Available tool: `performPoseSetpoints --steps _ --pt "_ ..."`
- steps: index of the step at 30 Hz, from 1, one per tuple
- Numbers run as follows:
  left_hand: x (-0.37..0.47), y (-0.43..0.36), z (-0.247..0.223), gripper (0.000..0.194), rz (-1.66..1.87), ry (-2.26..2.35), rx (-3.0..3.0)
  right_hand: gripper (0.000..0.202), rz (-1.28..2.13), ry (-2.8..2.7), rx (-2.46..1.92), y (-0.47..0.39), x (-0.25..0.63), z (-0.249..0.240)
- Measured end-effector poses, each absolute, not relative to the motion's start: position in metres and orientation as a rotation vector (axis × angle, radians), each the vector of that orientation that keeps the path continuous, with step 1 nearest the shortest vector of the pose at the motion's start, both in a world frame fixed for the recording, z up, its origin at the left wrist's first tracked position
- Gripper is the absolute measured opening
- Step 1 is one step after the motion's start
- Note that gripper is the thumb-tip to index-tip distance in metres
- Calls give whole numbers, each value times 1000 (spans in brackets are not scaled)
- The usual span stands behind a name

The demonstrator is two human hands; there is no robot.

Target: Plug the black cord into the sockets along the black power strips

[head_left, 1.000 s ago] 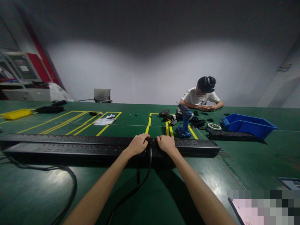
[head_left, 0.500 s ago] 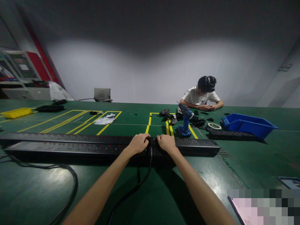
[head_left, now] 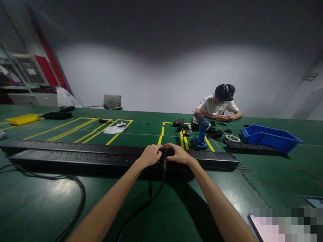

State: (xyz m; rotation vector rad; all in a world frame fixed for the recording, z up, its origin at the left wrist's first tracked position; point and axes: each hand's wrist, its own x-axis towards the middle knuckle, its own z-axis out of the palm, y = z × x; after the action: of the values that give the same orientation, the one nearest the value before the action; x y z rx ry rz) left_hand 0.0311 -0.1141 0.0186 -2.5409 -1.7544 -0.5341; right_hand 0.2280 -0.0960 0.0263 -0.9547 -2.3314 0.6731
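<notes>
Two long black power strips lie side by side across the table, the front power strip (head_left: pixel 88 156) and the rear power strip (head_left: pixel 217 158), both with rows of outlets and red marks. At the right end of the front strip, my left hand (head_left: pixel 151 155) is closed, fingertips at the end of a black power cable (head_left: pixel 164 174). My right hand (head_left: pixel 179 154) pinches a dark fitting (head_left: pixel 171 152) beside that cable end, thumb below and index finger above. What the left fingertips press on is partly hidden. The cable hangs over the strip's front side and curves toward me.
Beyond the strips stands a blue cordless drill (head_left: pixel 200 132), with a second drill (head_left: pixel 179 123) lying near it. A blue bin (head_left: pixel 271 136), a tape roll (head_left: pixel 232 138) and a shorter strip (head_left: pixel 252 147) are at right. Opposite, a person (head_left: pixel 218 106) leans on the table.
My right hand has turned from a closed, knuckles-up grip to a pinch that exposes the dark fitting. The left hand stays in nearly the same place. The view has shifted slightly.
</notes>
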Motion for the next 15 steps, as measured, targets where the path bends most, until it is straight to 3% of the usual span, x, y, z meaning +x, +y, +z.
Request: performPoseSetpoints --steps 15 --pt "28 -108 11 30 -592 -1703 -2603 35 212 -2402 -1022 -103 220 16"
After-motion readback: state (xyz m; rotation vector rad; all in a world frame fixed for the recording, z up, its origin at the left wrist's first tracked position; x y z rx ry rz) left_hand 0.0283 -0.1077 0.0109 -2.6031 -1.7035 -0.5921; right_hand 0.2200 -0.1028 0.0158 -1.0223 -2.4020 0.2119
